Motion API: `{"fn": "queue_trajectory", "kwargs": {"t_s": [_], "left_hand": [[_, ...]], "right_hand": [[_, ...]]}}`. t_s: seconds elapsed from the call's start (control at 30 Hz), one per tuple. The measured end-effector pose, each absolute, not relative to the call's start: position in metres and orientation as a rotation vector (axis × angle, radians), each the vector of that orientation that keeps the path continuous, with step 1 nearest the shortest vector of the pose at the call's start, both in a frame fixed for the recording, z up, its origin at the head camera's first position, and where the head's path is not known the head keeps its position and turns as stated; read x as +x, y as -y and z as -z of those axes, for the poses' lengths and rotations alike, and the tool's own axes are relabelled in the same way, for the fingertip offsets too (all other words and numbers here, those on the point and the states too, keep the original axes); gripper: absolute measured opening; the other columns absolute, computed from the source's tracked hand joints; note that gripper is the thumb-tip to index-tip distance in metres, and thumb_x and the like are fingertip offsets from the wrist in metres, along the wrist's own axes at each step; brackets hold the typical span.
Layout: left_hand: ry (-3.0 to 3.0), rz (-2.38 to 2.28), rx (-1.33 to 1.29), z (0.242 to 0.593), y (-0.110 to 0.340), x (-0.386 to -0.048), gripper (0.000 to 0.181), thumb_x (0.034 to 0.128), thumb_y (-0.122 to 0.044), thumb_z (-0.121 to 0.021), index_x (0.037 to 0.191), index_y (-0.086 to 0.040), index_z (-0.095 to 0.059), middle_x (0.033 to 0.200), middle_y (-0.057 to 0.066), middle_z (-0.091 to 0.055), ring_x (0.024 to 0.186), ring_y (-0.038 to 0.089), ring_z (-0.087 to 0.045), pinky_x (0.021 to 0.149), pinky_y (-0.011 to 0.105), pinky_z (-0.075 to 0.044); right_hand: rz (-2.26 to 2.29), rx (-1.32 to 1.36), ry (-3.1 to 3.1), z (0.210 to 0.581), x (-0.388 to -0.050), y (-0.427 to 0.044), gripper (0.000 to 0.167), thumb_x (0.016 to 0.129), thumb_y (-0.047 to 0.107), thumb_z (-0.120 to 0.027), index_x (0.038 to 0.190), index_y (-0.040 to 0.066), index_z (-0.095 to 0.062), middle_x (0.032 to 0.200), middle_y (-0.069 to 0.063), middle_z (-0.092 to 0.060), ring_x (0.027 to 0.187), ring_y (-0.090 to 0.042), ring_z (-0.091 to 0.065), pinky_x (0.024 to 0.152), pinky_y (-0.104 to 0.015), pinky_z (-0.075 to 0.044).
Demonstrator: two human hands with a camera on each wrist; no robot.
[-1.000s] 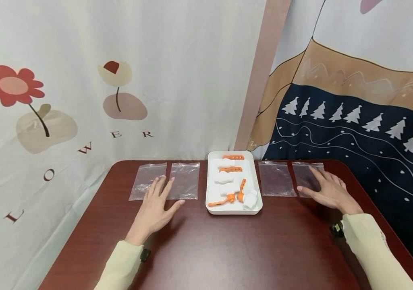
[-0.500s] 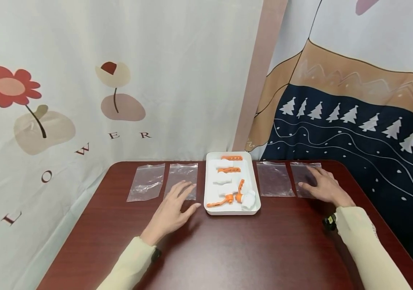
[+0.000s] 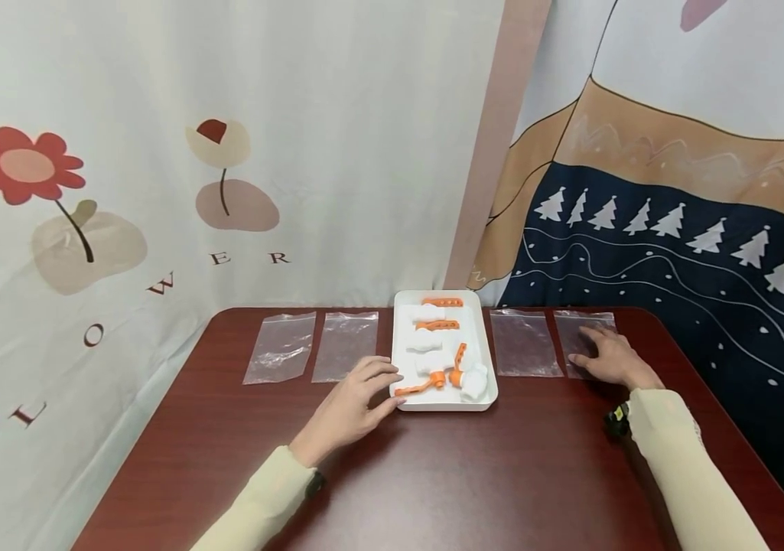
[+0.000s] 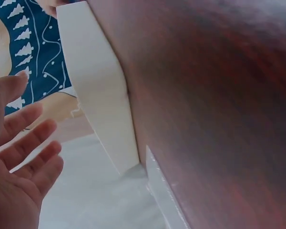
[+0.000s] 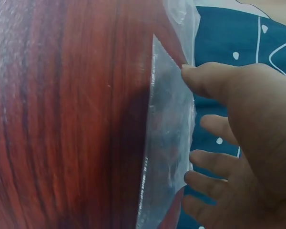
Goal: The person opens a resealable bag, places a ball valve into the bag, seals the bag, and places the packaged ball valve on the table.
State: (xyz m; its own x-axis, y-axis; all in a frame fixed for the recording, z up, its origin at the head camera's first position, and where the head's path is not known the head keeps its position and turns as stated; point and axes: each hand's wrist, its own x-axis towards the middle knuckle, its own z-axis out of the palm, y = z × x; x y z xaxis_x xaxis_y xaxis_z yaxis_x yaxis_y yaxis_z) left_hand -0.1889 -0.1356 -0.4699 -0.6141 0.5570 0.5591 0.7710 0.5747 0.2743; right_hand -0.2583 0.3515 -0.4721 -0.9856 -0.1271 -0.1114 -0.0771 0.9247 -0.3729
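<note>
My left hand (image 3: 356, 402) is at the near left corner of a white tray (image 3: 405, 406), fingers spread and slightly bent; in the left wrist view the fingers (image 4: 31, 143) hold nothing and the tray's side wall (image 4: 97, 86) stands beside them. Inside the tray lie orange strips with holes (image 3: 441, 303), an orange piece with a round end (image 3: 426, 384) and white lumpy pieces (image 3: 474, 383). Over the rightmost clear plastic bag (image 3: 573, 337) hovers my right hand (image 3: 612, 358), its fingers loosely bent. The right wrist view has the thumb close to that bag (image 5: 169, 119); contact is hard to tell.
Left of the tray, two clear zip bags (image 3: 280, 348) lie flat side by side. Another clear bag (image 3: 525, 344) lies just right of the tray. The dark red tabletop (image 3: 474, 474) ends at a printed curtain (image 3: 336, 191) behind.
My left hand has moved right, from over the left bags to the tray's near left corner. My right hand has shifted slightly left and its fingers are more bent.
</note>
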Motion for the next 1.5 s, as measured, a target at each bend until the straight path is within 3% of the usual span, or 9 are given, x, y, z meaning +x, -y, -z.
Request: {"fn": "queue_trajectory", "kwargs": {"t_s": [0.3, 0.53, 1.0, 1.23, 1.5], "left_hand": [[2.409, 0.751, -1.161, 0.47, 0.127, -0.191, 0.012, 0.0865, -0.01, -0.081, 0.097, -0.009, -0.076, 0.096, 0.0, -0.071, 0.098, 0.014, -0.063, 0.087, 0.028, -0.057], [2.503, 0.656, -1.103, 0.474, 0.122, -0.19, 0.006, 0.0865, -0.014, -0.081, 0.086, -0.015, -0.075, 0.084, -0.006, -0.068, 0.084, 0.008, -0.061, 0.076, 0.023, -0.055], [2.528, 0.65, -1.06, 0.476, 0.118, -0.191, 0.007, 0.0839, -0.009, -0.082, 0.088, -0.012, -0.077, 0.087, -0.003, -0.069, 0.087, 0.011, -0.061, 0.078, 0.025, -0.056], [2.622, 0.576, -1.029, 0.475, 0.116, -0.192, 0.003, 0.0875, -0.013, -0.08, 0.085, -0.013, -0.077, 0.086, -0.007, -0.072, 0.087, 0.009, -0.063, 0.079, 0.024, -0.056], [2.7, 0.605, -0.927, 0.474, 0.114, -0.191, 0.007, 0.0876, -0.016, -0.08, 0.082, -0.018, -0.075, 0.086, -0.007, -0.068, 0.083, 0.007, -0.06, 0.073, 0.024, -0.054]], "right_hand": [[0.558, -0.17, -2.923, 0.479, -0.256, -0.354, 0.071, 0.098, 0.033, -0.065, 0.149, -0.009, -0.04, 0.153, -0.046, -0.024, 0.138, -0.066, -0.022, 0.11, -0.078, -0.028], [0.557, -0.185, -2.931, 0.481, -0.254, -0.358, 0.072, 0.098, 0.037, -0.066, 0.149, -0.008, -0.041, 0.154, -0.045, -0.023, 0.138, -0.067, -0.022, 0.109, -0.078, -0.03], [0.584, -0.202, -2.931, 0.481, -0.244, -0.358, 0.072, 0.097, 0.038, -0.067, 0.149, -0.006, -0.044, 0.155, -0.043, -0.025, 0.138, -0.066, -0.024, 0.109, -0.079, -0.029], [0.586, -0.218, -2.944, 0.479, -0.237, -0.358, 0.071, 0.097, 0.039, -0.068, 0.148, -0.006, -0.045, 0.154, -0.043, -0.026, 0.137, -0.065, -0.026, 0.107, -0.079, -0.031], [0.584, -0.216, -2.94, 0.484, -0.229, -0.359, 0.072, 0.096, 0.04, -0.069, 0.149, -0.004, -0.045, 0.155, -0.042, -0.027, 0.137, -0.065, -0.027, 0.106, -0.079, -0.031]]}}
